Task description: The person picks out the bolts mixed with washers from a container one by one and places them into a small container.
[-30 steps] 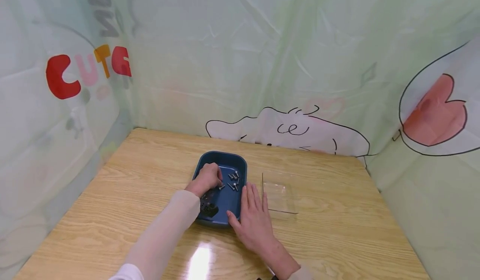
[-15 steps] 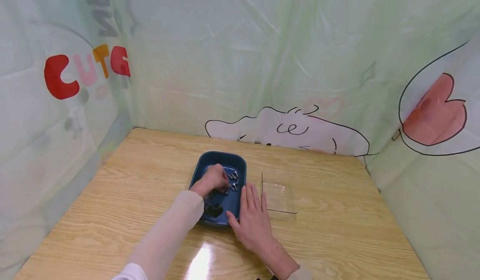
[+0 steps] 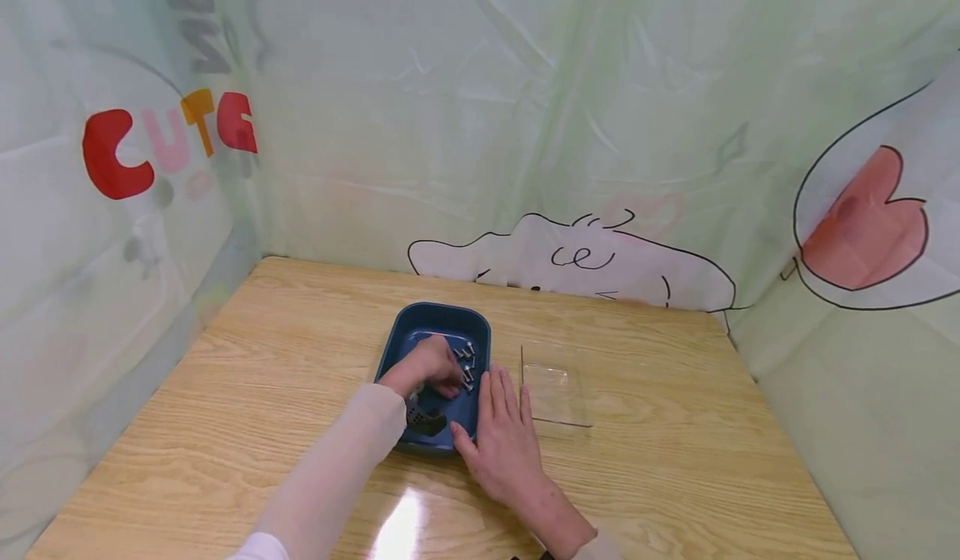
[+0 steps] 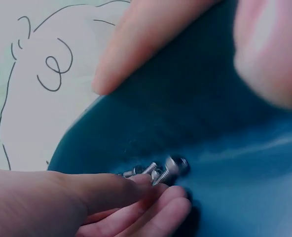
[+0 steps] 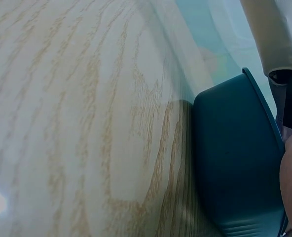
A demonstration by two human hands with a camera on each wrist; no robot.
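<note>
A dark blue tray stands on the wooden table with several small silver screws along its right side. My left hand reaches down inside it, thumb and fingers close together. At those fingertips, in the left wrist view, is a screw, its threaded end between thumb and finger and its head blurred; more screws lie just behind. My right hand rests along the tray's right wall from outside, fingers straight, thumb over the near rim. Two of its fingers show blurred at the top of the left wrist view.
A clear plastic box stands to the right of the tray, beside the right hand's fingers. A black perforated strap hangs under the left wrist, over the tray. Printed curtains close off the table's back and sides.
My left hand has moved right inside the tray, carrying a screw from the middle toward the others at the right. My right hand has kept its place on the tray.
</note>
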